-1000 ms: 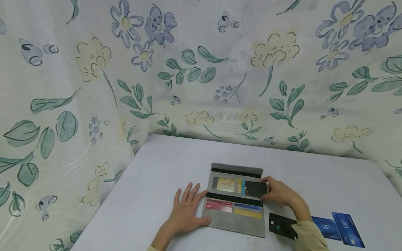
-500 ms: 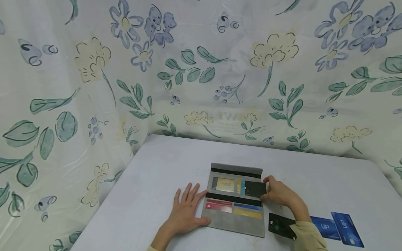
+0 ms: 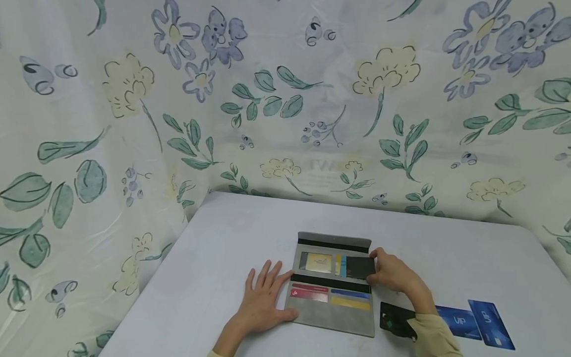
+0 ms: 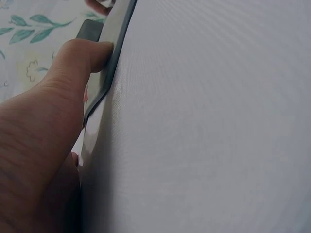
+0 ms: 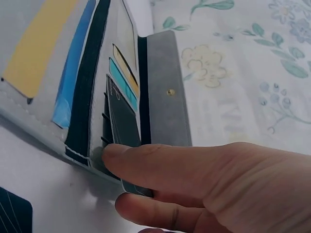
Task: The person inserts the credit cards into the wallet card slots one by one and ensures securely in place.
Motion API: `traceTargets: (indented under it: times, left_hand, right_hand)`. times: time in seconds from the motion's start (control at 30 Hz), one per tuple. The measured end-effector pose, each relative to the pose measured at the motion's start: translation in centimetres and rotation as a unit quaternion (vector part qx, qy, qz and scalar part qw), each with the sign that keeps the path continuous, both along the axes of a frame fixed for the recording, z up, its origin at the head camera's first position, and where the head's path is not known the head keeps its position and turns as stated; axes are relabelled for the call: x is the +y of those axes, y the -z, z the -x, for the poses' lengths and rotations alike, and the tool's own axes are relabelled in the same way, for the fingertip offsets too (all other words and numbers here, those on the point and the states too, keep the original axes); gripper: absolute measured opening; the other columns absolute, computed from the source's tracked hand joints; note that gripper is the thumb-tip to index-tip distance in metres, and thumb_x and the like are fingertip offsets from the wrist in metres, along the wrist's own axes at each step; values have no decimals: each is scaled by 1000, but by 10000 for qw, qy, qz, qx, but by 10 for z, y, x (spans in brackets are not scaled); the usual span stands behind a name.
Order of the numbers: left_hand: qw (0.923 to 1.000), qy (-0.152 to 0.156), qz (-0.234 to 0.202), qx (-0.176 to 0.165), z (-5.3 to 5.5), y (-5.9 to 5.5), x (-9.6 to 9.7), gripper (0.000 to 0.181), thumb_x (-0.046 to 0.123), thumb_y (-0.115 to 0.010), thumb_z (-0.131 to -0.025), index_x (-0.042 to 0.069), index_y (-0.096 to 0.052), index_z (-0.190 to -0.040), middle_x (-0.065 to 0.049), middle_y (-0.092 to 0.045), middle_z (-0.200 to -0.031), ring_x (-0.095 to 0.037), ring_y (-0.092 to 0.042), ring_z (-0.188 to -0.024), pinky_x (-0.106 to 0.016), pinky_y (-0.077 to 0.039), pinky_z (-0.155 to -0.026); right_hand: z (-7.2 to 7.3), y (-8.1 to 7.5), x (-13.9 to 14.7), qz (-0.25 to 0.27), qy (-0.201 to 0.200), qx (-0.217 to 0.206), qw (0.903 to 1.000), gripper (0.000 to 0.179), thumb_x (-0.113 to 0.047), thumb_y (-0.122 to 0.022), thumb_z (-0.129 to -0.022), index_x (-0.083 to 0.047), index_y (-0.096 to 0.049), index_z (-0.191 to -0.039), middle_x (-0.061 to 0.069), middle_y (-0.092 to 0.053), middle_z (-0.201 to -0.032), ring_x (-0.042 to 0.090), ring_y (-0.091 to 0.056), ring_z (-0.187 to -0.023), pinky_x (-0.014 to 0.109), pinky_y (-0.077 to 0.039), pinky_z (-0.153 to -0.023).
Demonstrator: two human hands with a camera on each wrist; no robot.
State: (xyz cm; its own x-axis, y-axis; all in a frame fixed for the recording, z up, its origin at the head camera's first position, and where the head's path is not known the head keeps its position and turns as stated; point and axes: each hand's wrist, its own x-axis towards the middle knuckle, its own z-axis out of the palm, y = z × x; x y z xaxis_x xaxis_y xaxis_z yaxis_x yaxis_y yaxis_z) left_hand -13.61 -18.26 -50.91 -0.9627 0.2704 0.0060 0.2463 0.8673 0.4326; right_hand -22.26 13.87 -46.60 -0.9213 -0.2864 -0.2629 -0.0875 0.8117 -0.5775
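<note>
A grey wallet (image 3: 330, 320) lies unfolded on the table, its top flap raised. My right hand (image 3: 396, 275) pinches a black card (image 3: 358, 267) by its outer edge; the card sits partly in an upper right slot, over a teal card (image 5: 122, 85) and a yellow one. In the right wrist view the thumb lies on the near face of the card's end, other fingers beyond it. With fingers spread, my left hand (image 3: 264, 305) rests at the wallet's left edge, its thumb (image 4: 99, 54) on the border. Red cards (image 3: 309, 293) and a yellow card (image 3: 350, 303) fill lower slots.
Another black card (image 3: 394, 320) lies right of the wallet, partly under my right sleeve (image 3: 432, 334). Two blue cards, one marked VIP (image 3: 459, 321) and one tilted (image 3: 491, 325), lie farther right. A floral curtain (image 3: 285, 134) hangs behind the white table (image 3: 232, 233).
The head view has shifted slightly. Lettering on the black card in the slot shows less than before. Both hands keep nearly the same places on the wallet and card.
</note>
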Motion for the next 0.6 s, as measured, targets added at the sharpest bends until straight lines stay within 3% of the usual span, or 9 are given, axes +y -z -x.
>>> traceTargets:
  times: [0.6]
  left_hand:
    - [10000,-2,37,-8,1,2,0,86,64,-66,-79,20,-42,-148,-13,-27,-161,-37,-11,-150,-65,0,-115]
  right_hand:
    - [-2,3,-15,18,-87,302,9995,60,-12,-80,-80,9,-47,-126,11,-64,-88,20,-57,-76,40,-53,-69]
